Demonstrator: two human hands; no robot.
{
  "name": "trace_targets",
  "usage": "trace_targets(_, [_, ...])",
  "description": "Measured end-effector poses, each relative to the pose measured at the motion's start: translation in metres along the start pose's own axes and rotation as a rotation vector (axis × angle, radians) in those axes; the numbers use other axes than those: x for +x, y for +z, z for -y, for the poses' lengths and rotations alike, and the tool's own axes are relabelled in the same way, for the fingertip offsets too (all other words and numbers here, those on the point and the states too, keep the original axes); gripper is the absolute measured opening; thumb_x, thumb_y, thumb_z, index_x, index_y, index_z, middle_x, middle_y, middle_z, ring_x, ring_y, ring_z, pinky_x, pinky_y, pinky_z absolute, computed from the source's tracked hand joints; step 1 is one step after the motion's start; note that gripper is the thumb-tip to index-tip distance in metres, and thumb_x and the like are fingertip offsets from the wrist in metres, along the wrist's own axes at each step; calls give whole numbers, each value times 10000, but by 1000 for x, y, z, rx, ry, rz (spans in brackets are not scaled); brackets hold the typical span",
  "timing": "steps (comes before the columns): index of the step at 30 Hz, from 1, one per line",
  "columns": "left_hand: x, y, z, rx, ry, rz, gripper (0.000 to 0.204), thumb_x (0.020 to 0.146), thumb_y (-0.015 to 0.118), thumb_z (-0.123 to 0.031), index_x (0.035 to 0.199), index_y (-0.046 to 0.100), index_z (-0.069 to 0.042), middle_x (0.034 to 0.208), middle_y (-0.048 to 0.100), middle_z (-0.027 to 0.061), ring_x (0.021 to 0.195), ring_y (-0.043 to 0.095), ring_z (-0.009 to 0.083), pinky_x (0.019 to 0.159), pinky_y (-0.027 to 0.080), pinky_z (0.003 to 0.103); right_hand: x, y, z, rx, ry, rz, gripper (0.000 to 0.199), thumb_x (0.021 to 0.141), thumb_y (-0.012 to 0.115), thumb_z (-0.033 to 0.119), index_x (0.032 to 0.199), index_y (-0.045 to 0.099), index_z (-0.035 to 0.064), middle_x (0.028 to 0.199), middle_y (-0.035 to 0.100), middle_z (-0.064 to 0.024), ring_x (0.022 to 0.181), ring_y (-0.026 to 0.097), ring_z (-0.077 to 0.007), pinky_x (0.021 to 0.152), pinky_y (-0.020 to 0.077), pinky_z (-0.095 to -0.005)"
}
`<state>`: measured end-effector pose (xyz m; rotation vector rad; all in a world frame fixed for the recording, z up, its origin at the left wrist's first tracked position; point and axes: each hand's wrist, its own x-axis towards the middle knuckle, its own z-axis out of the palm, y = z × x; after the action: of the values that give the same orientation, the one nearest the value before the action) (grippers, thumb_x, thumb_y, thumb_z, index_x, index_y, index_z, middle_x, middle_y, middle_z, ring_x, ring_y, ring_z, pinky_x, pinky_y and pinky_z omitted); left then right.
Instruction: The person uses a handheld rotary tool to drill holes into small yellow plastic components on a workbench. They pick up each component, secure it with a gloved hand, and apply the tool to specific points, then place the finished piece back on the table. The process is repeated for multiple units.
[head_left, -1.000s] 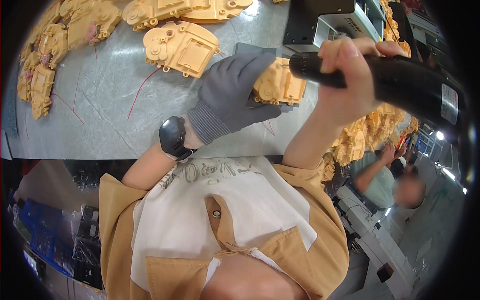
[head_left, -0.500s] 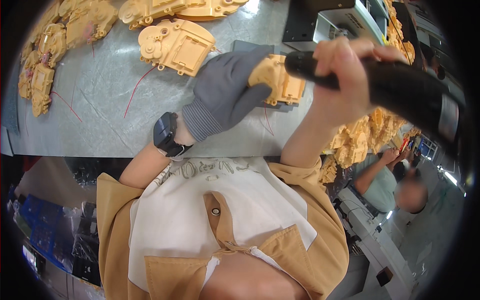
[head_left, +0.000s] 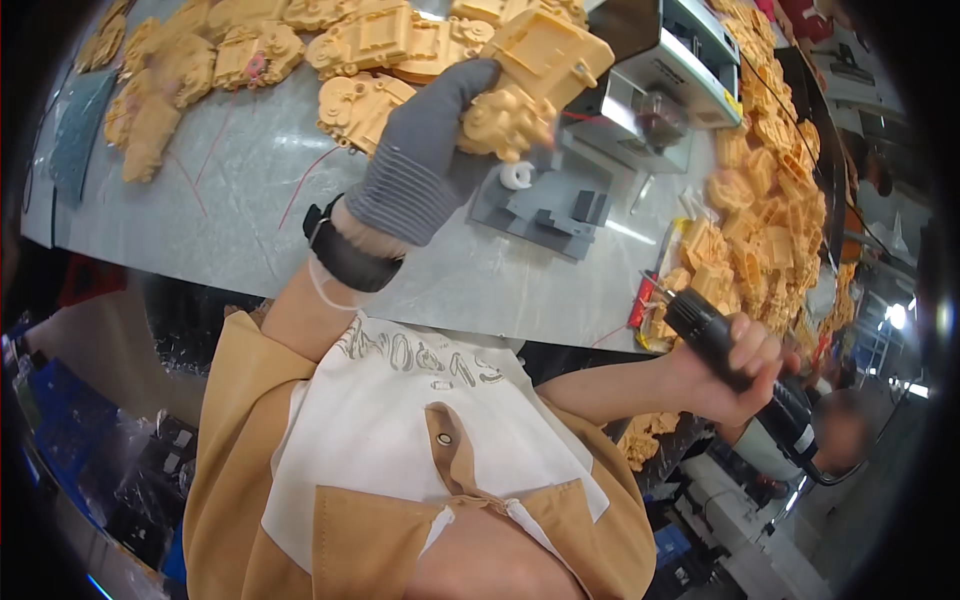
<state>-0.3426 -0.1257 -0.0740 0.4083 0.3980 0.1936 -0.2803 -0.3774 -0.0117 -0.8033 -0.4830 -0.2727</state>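
Observation:
My left hand [head_left: 420,150], in a grey knitted glove, is closed around a yellow-orange plastic housing [head_left: 550,55] raised above the table. The housing shows a square recess and a rounded lobe with bosses. Below and to its right, the grey jig [head_left: 545,205] lies on the metal tabletop with nothing seated in it; a small white ring [head_left: 517,176] is at its upper left. My bare right hand [head_left: 735,375] wraps around a black electric screwdriver [head_left: 705,330] over the table's near right edge. Its thin bit points up and left, near a small red object [head_left: 642,300].
Several similar housings [head_left: 360,105] sit along the far and left table, with thin red wires trailing. A grey box-shaped machine [head_left: 690,75] stands behind the jig. Many housings [head_left: 770,230] are heaped at the right. Another person [head_left: 840,430] is at the far right.
My left hand has lifted the housing off the jig, up and away. My right hand has swung the screwdriver down and right, away from the housing. The view has turned slightly.

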Motion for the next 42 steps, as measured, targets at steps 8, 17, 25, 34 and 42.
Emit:
trace_targets(8, [-86,-35,-46,-228,-11,-149,336,908,448,-269,1128,485,-18,924,575,99,784,562,214,654,484,325,-3,8,-41,34,153,41,309,804,480,91,1107,471,32,639,373,-8,543,404,-114,620,347,-305])
trace_targets(17, [-173,-87,-56,1749,1380,-857,484,655,686,10,1112,537,-42,983,595,60,894,555,246,786,449,339,-4,21,-66,-67,212,-23,164,776,515,73,932,487,31,604,352,-7,574,395,-131,643,334,-304])
trace_targets(25, [-238,-135,-42,1431,1062,-1438,450,801,605,-60,1212,443,30,1145,527,144,1031,517,215,903,409,321,4,9,-66,13,253,-9,278,784,509,65,1057,479,24,602,389,-13,560,395,-122,632,339,-299])
trace_targets(34, [-287,-430,-10,2018,83,-1602,306,837,527,-86,1121,507,26,1187,538,139,1039,523,214,889,416,317,-4,7,-52,-41,278,-25,327,792,487,87,1115,478,42,640,353,4,546,372,-95,617,330,-276])
trace_targets(42, [-41,-45,-70,2739,688,366,621,731,596,-69,1308,388,-169,1327,377,203,1176,436,330,891,438,446,-11,-2,-23,-42,252,-84,368,775,504,81,1133,427,45,626,349,1,525,377,-110,613,344,-292])
